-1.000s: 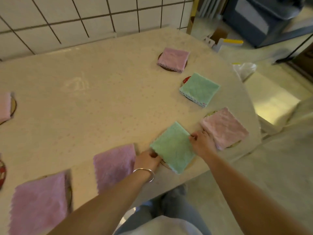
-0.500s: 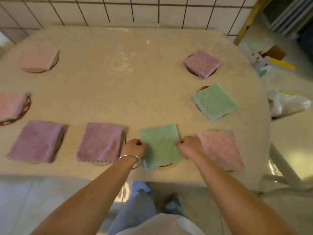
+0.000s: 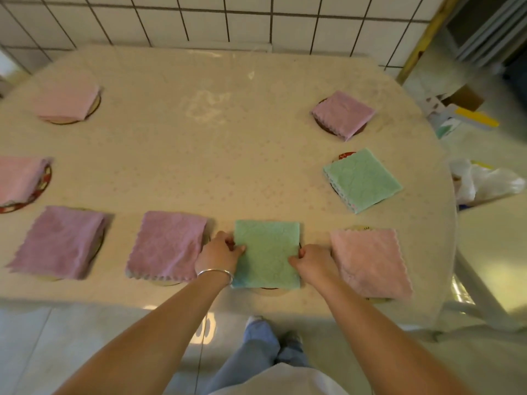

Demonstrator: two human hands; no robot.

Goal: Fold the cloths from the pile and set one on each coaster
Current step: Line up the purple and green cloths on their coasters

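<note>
I see the beige tabletop (image 3: 216, 166) filling most of the view, backed by a white tiled wall (image 3: 228, 21). Eight folded cloths lie around its edge. Nearest me lies the green cloth (image 3: 266, 253), flat over a coaster (image 3: 269, 289) that only peeks out below it, at the near edge between a purple cloth (image 3: 168, 245) and a pink cloth (image 3: 370, 262). My left hand (image 3: 219, 253) pinches the green cloth's left edge; my right hand (image 3: 313, 260) seems to pinch its right edge, fingers curled. A silver bangle (image 3: 215, 273) sits on my left wrist.
</note>
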